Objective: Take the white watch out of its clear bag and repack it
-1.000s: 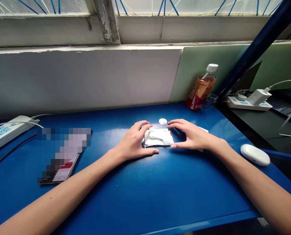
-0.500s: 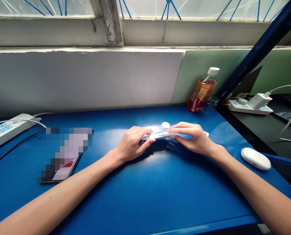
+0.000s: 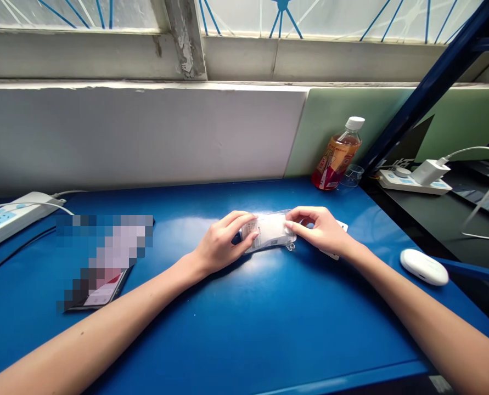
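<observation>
A small clear plastic packet [image 3: 269,231] with a white label is held up, tilted toward me, just above the blue table [image 3: 244,318]. My left hand [image 3: 221,244] pinches its left edge with thumb and fingers. My right hand [image 3: 318,230] pinches its right edge. A small metal bit dangles below the packet's right corner. A white card lies under my right hand, mostly hidden.
A phone [image 3: 100,274] lies at the left. A white power strip [image 3: 9,219] sits at the far left. A bottle of amber drink [image 3: 338,156] stands by the wall. A white oval case [image 3: 424,266] rests at the right. Another power strip with charger [image 3: 417,178] is beyond.
The packet lay flat on the table between my hands. Both hands took it by the edges, lifted it and turned its labelled face toward me. The small white disc behind it is now hidden.
</observation>
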{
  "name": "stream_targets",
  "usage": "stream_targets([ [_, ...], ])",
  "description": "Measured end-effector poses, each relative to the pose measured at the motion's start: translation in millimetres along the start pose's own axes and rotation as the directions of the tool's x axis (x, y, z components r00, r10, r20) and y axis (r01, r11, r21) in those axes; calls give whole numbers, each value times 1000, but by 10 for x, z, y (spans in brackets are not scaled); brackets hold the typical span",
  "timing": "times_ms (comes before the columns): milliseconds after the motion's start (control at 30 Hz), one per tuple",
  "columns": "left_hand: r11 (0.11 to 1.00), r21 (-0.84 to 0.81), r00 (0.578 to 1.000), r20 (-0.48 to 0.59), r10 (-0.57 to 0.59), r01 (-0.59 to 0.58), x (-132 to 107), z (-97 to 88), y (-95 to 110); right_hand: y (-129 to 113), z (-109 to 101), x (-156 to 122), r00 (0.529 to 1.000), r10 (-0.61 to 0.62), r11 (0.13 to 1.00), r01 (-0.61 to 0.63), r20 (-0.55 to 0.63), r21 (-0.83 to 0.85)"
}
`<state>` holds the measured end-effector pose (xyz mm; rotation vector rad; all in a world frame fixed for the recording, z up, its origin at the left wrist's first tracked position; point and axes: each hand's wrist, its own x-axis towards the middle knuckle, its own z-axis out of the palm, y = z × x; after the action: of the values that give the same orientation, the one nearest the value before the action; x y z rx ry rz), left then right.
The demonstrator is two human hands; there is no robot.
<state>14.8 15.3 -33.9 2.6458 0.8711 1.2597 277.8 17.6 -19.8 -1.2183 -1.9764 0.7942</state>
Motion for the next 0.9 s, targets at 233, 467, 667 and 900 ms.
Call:
stream_targets([
  [233, 993, -46, 974, 204, -100, 111, 31, -4, -37, -28, -49, -38, 934, -342, 878, 355, 99, -320],
  [467, 994, 24, 959, 260, -111, 109, 36, 6, -57, 5, -44, -37, 930, -288, 878, 351, 227, -326],
  [667, 988, 75, 884, 441, -154, 134, 114, -90, -46, 63, -41, -25, 943, -210, 895, 292, 259, -338],
  [900, 970, 149, 806, 540, -242, 192, 132, -176, 56, 66, -33, -46, 945, -204, 909, 280, 257, -310],
])
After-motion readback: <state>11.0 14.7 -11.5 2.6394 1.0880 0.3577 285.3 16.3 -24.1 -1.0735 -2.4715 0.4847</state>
